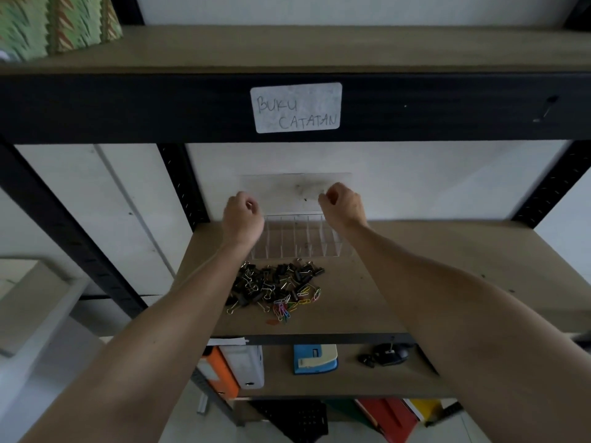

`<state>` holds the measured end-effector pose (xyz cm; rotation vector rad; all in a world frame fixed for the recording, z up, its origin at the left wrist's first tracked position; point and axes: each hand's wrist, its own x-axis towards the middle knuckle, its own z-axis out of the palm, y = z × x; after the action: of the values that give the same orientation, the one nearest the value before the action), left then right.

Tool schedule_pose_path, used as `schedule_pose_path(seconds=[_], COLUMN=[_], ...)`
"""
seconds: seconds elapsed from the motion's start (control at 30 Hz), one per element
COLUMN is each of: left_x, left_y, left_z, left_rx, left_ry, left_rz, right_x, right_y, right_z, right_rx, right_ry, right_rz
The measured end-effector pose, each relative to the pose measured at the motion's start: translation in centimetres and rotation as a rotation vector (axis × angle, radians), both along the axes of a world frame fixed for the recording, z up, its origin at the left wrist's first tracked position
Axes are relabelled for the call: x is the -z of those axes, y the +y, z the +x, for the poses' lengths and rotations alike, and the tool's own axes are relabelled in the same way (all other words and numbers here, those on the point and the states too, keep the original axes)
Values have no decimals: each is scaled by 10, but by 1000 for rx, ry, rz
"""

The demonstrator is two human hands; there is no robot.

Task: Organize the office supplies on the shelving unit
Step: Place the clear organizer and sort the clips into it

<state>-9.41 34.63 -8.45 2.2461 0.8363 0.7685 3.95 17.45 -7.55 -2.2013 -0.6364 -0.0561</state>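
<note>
Head view, the only one on offer: both arms reach deep into the middle shelf (415, 251) of the black-framed shelving unit, towards a clear plastic divided organiser box (295, 238) standing at the back against the white wall. Its transparent lid (287, 190) stands raised behind it, and each hand sits at a top corner of that lid. The left hand (243, 215) has its fingers curled in tight; the right hand (343, 204) likewise, fingertips drawn together. They look to be pinching the lid's edge, though the plastic is so clear I cannot tell for sure.

Just in front of the box, apart from it, lies the heap of black binder clips (275, 282), with coloured paper clips (287, 306) at its near edge. My read: the box is being opened for sorting. To do it well, keep the lid level, both corners moving together, and avoid shoving the light box backwards.

Pose: forearms stretched forward, wrists bent slightly, knuckles up. A white label reading "BUKU CATATAN" (295, 107) sits on the beam above.
</note>
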Motion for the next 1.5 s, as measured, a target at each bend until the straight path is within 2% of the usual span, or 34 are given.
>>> schedule_pose_path(seconds=[0.17, 0.33, 0.5, 0.63, 0.8, 0.9, 1.17, 1.33, 1.5], left_x=[9, 25, 34, 36, 41, 45, 43, 38, 32], left_y=[-37, -57, -67, -71, -76, -77, -78, -73, -67], left_z=[-17, -33, -36, -32, -20, -15, -16, -17, -20], left_rx=[308, 450, 616, 681, 732, 702, 673, 604, 543], left_ry=[125, 274, 403, 621, 721, 717, 562, 479, 450], left_rz=[28, -46, -119, 79, 184, 213, 278, 148, 29], right_x=[8, 26, 31, 36, 49, 55, 58, 61, 59], right_y=[-13, -29, -31, -36, -45, -49, -51, -46, -39], right_z=[-21, -34, -42, -46, -48, -46, -45, -46, -53], right_rx=[-112, -156, -139, -116, -64, -45, 15, 76, 113], right_ry=[149, 230, 262, 290, 299, 386, 435, 571, 664], right_rz=[-15, -74, -21, -72, -72, -57, -20, 113, 145])
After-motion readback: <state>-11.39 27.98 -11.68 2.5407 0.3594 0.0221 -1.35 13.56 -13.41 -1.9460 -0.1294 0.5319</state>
